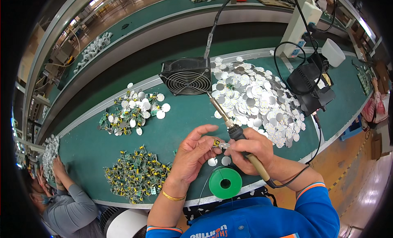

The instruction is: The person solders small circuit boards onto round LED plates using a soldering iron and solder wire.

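Observation:
My left hand (195, 153) is closed, pinching a small circuit board with a yellow part (216, 143) between thumb and fingers. In my right hand (257, 150) is a soldering iron (221, 111), its tip pointing up and away to the left, its handle crossing the palm. A round silvery disc (224, 146) sits at the fingertips of both hands, against the board; which hand bears it I cannot tell. Just below lie two loose discs (226, 160) and a green spool of solder wire (213, 187) near the bench edge.
A large pile of white and silvery discs (258, 96) spreads beyond my right hand, beside a black fan (186, 76). Boards with yellow parts (137, 176) are heaped at left, with joined discs and boards (135, 111) behind. A co-worker (73, 205) sits at far left.

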`<move>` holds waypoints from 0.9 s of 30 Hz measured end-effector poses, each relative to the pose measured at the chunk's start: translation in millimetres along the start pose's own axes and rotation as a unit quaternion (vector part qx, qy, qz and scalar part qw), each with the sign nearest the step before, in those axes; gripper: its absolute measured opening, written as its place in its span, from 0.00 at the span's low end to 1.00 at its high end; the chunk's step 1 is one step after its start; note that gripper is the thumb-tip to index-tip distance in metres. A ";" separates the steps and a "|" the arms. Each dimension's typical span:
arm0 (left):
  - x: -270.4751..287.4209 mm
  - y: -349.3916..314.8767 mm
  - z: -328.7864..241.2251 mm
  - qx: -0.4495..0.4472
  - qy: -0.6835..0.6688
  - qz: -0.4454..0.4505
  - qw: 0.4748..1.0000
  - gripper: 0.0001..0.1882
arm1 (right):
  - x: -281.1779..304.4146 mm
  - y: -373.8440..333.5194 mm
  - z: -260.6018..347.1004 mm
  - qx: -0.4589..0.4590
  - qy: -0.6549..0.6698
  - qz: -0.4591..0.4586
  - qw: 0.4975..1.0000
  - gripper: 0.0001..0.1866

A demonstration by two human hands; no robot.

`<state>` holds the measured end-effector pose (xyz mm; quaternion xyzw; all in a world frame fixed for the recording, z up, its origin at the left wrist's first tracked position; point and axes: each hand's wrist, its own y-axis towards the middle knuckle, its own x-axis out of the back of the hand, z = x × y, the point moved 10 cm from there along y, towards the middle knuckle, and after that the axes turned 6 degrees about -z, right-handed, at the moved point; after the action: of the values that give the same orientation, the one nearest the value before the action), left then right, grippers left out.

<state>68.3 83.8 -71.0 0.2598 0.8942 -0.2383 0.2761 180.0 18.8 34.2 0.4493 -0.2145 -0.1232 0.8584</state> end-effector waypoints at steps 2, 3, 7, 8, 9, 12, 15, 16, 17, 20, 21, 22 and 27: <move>1.7 -0.6 4.1 0.004 0.005 0.005 1.000 0.12 | -1.1 0.8 1.4 -0.005 0.003 0.005 1.000 0.22; 1.5 -1.1 6.6 0.010 0.012 0.011 1.000 0.13 | -1.0 1.4 3.2 0.002 -0.001 0.007 1.000 0.22; 0.2 -2.4 7.5 0.016 0.012 0.010 1.000 0.11 | -1.6 -1.8 3.2 0.007 -0.003 0.009 1.000 0.22; -0.6 -2.8 8.5 0.019 0.014 0.013 1.000 0.11 | -1.6 -2.1 2.9 0.007 -0.004 0.009 1.000 0.22; -1.7 -3.4 9.5 0.023 0.015 0.016 0.999 0.11 | -2.3 -2.4 3.3 0.011 -0.007 0.014 1.000 0.22; -5.5 -5.7 8.9 0.028 0.030 0.020 0.999 0.10 | -1.4 0.6 1.1 0.015 -0.011 0.002 1.000 0.22; -7.2 -6.5 7.8 0.005 0.078 0.030 0.996 0.08 | 1.7 0.4 -2.8 0.001 -0.025 -0.012 1.000 0.22; -6.4 -6.8 9.4 0.005 0.078 0.031 0.996 0.08 | 2.5 0.4 -4.9 -0.012 -0.042 -0.011 0.999 0.22; -9.5 -7.5 10.7 -0.005 0.095 0.056 0.994 0.08 | 1.2 0.5 -6.1 -0.011 -0.042 -0.010 0.999 0.22; -11.7 -7.7 7.3 -0.026 0.129 0.051 0.990 0.08 | 5.9 0.0 -9.6 -0.007 -0.027 -0.049 0.998 0.21; -8.3 -7.1 3.8 -0.036 0.146 0.021 0.988 0.08 | 5.4 -1.0 -11.7 -0.017 -0.026 -0.038 0.999 0.21; -10.4 -7.3 2.1 -0.037 0.145 0.021 0.989 0.08 | 4.3 -1.6 -13.3 -0.027 -0.024 -0.027 0.999 0.20; -0.1 -8.8 -8.1 -0.083 0.146 -0.056 0.984 0.08 | -0.3 -7.1 -17.6 -0.060 -0.015 -0.039 0.997 0.20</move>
<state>60.2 81.8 -62.5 0.2176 0.9547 -0.1375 0.1492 188.0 27.6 19.4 0.4031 -0.2018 -0.1762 0.8750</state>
